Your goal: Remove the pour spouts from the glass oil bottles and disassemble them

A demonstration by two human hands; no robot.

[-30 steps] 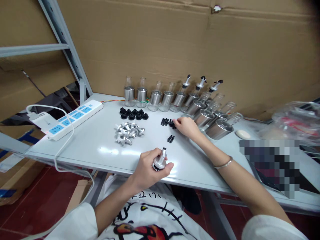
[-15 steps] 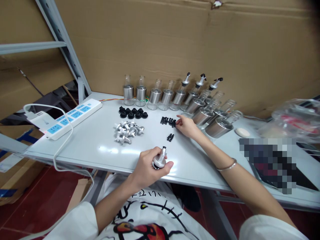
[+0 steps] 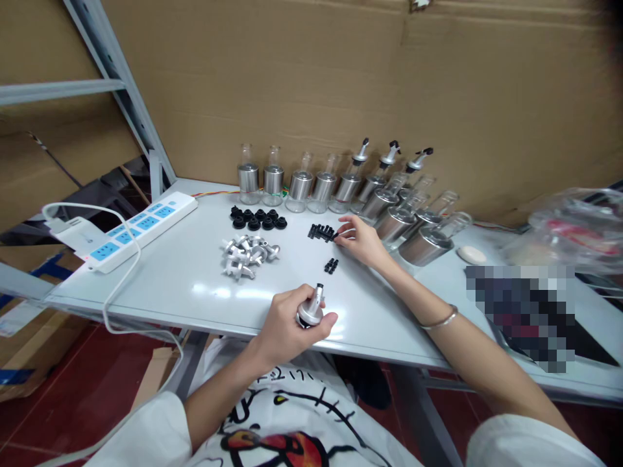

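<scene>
My left hand (image 3: 294, 321) is closed around a silver bottle pourer (image 3: 311, 310) with a dark base and a black tip, holding it upright over the table's front edge. At the right end of a row of small black caps (image 3: 320, 232), my right hand (image 3: 359, 241) pinches one black cap between thumb and index finger, the other fingers spread above. A few tiny black plugs (image 3: 331, 266) lie just below that row. Silver pourer tops (image 3: 249, 256) are heaped on the left, with black rubber stoppers (image 3: 257, 220) behind them.
Glass bottles with steel sleeves (image 3: 299, 186) line the back and right, and several carry pourers (image 3: 361, 152). A power strip (image 3: 143, 232) with a white cable lies at left. A white oval object (image 3: 471, 254) and plastic bags (image 3: 572, 237) are at right.
My right hand has shifted slightly within the right end of the cap row, its fingers lifting and spreading while thumb and index close on a cap. My left hand keeps the pourer nearly still.
</scene>
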